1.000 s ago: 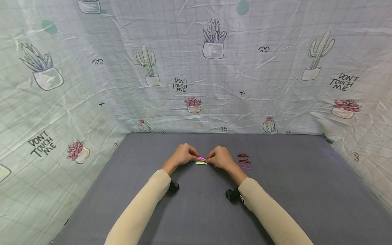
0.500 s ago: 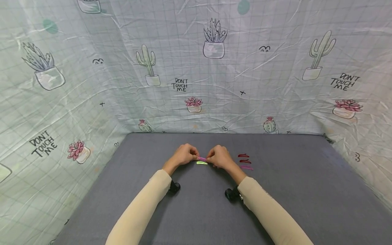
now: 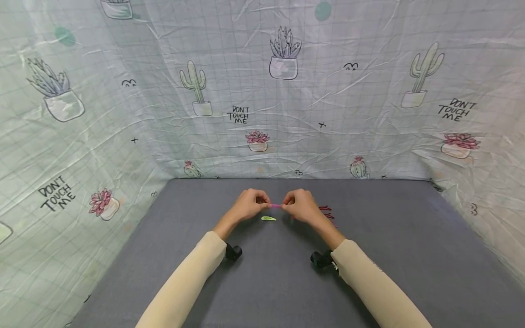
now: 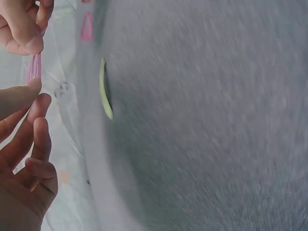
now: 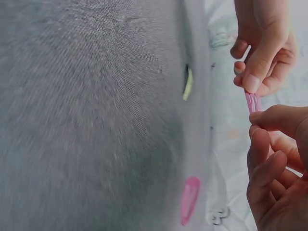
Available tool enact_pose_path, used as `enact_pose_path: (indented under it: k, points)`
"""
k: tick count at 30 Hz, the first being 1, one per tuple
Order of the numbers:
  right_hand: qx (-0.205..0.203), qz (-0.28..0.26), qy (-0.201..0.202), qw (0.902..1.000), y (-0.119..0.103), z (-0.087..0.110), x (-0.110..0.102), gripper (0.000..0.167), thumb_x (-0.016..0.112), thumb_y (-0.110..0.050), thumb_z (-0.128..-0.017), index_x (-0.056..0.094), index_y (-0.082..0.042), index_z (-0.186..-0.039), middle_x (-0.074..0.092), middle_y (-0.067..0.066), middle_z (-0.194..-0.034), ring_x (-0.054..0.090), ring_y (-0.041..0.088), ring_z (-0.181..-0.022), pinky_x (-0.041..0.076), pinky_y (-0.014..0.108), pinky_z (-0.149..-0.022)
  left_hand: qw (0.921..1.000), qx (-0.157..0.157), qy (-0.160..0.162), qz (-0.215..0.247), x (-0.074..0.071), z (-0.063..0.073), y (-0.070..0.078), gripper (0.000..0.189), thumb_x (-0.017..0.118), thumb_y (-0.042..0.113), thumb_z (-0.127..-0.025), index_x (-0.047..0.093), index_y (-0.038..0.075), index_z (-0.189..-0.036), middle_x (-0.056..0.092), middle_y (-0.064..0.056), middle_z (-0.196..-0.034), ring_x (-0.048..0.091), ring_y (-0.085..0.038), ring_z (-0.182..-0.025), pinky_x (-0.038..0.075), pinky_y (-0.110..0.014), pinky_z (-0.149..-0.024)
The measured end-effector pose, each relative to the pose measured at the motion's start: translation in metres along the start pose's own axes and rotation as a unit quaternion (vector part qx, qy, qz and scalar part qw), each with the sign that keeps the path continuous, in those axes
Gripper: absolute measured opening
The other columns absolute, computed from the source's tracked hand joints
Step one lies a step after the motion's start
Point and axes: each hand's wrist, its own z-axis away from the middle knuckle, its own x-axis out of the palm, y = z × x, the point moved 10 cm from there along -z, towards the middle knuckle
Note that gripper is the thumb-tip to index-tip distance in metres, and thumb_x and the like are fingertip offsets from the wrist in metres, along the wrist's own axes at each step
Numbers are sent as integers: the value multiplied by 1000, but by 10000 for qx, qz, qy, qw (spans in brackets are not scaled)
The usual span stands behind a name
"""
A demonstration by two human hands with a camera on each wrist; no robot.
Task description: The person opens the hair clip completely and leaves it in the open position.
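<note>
A pink snap hair clip (image 3: 276, 205) is stretched between both hands, raised above the grey table. My left hand (image 3: 249, 205) pinches one end of it between thumb and fingertips. The other end is pinched by my right hand (image 3: 302, 207). In the left wrist view, the middle of the pink clip (image 4: 33, 68) shows slim prongs between the two thumbs. Below the hands, a yellow-green hair clip (image 3: 268, 218) lies on the table; the right wrist view also has this yellow-green clip (image 5: 188, 85).
Right of my right hand lie two dark red hair clips (image 3: 325, 208), partly behind its wrist. Another pink hair clip (image 5: 190, 199) lies near them, mostly hidden by the arm in the head view. A patterned curtain (image 3: 262, 91) stands behind the grey table (image 3: 262, 282).
Both hands have lifted the pink clip up and away from the yellow-green clip, which stays on the table. The right hand has shifted right and now overlaps the clips there.
</note>
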Motion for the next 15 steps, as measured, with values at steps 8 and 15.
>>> enact_pose_path:
  k: [8, 15]
  points:
    - [-260, -35, 218, 9994, -7, 32, -26, 8, 77, -14, -91, 77, -8, -86, 71, 2, -73, 57, 12, -52, 48, 28, -50, 9983, 322, -9, 477, 7, 19, 37, 6, 75, 18, -95, 77, 15, -91, 74, 1, -82, 63, -9, -72, 50, -25, -65]
    - [-610, 131, 381, 9973, -10, 63, -41, 6, 78, -13, -90, 77, -10, -85, 70, -1, -73, 54, 9, -56, 45, 25, -52, 9949, 640, 78, 772, 17, 36, 62, 4, 76, 17, -94, 76, 16, -90, 74, 3, -83, 64, -6, -76, 52, -25, -71]
